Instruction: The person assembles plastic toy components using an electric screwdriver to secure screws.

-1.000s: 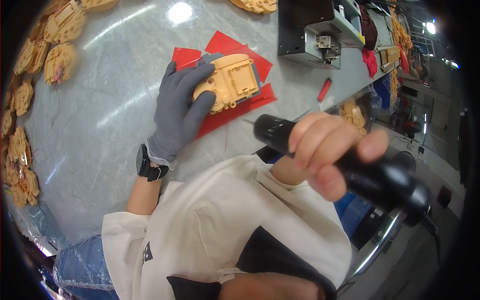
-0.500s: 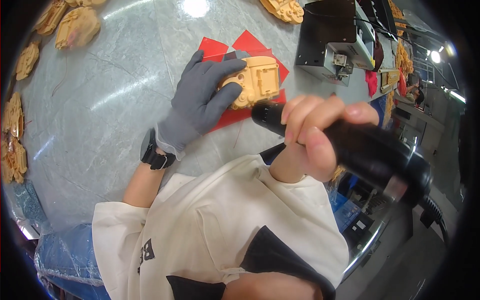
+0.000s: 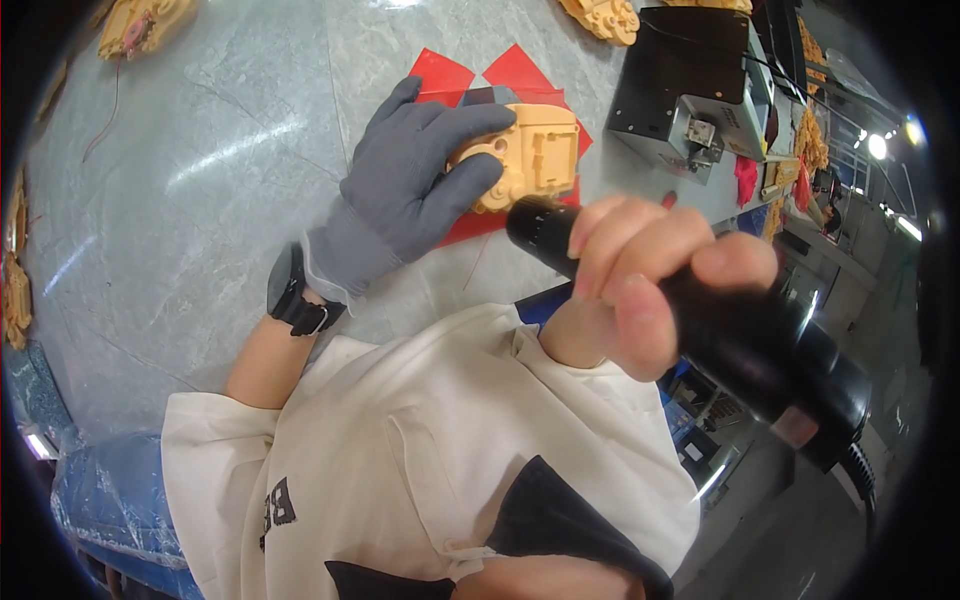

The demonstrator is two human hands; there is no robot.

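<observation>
My left hand [image 3: 415, 175], in a grey glove, grips a yellow-orange molded plastic housing [image 3: 550, 150] by its left side, thumb and fingers on its edge. Beneath the housing lies a red sheet-like piece [image 3: 515, 68] with angled flaps, partly hidden. A small dark grey block [image 3: 490, 95] shows behind the housing. Bare, my right hand [image 3: 650, 265] is wrapped round a black corded electric screwdriver [image 3: 770, 340]. The tool's front end [image 3: 540, 228] points up and left, close to the housing's lower edge; its tip is hidden from sight, so contact cannot be told.
A black metal machine [image 3: 675, 75] stands at the back right of the grey table [image 3: 220, 230]. More yellow-orange housings lie at the far left [image 3: 140, 28], the left edge [image 3: 15, 290] and the back [image 3: 605, 18]. The tool's cord [image 3: 865, 485] hangs at the right.
The view has shifted, so the table items sit differently in the picture. Both hands keep their holds on the housing and the screwdriver, with little change between them.
</observation>
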